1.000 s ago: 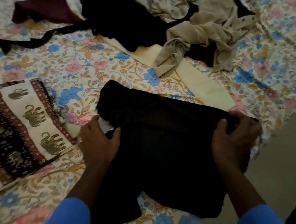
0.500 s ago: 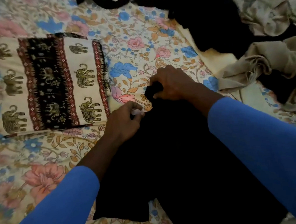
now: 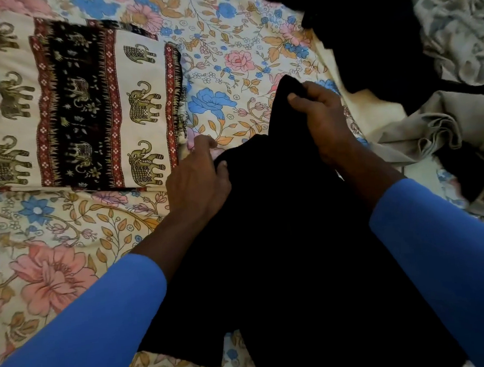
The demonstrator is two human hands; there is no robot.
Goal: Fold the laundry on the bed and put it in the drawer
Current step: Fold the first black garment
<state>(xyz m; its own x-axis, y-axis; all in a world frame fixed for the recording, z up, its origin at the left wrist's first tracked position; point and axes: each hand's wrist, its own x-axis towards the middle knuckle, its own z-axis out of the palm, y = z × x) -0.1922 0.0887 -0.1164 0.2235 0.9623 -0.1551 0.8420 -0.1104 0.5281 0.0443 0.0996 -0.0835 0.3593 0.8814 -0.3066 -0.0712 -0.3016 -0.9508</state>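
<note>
A black garment (image 3: 290, 237) lies on the floral bedsheet (image 3: 55, 268) in front of me, partly folded. My left hand (image 3: 199, 180) pinches its left upper edge, thumb on top of the cloth. My right hand (image 3: 321, 120) grips the garment's far corner and holds it lifted a little above the sheet. A folded elephant-print cloth (image 3: 86, 108) lies flat at the left. No drawer is in view.
A heap of unfolded laundry fills the upper right: a black piece (image 3: 367, 31), a pale patterned fabric (image 3: 458, 19) and a beige garment (image 3: 432, 130). A cream cloth (image 3: 378, 108) lies under them.
My right hand has carried the right side of the black garment across to the left, toward my left hand. The view has swung left and closer to the bed.
</note>
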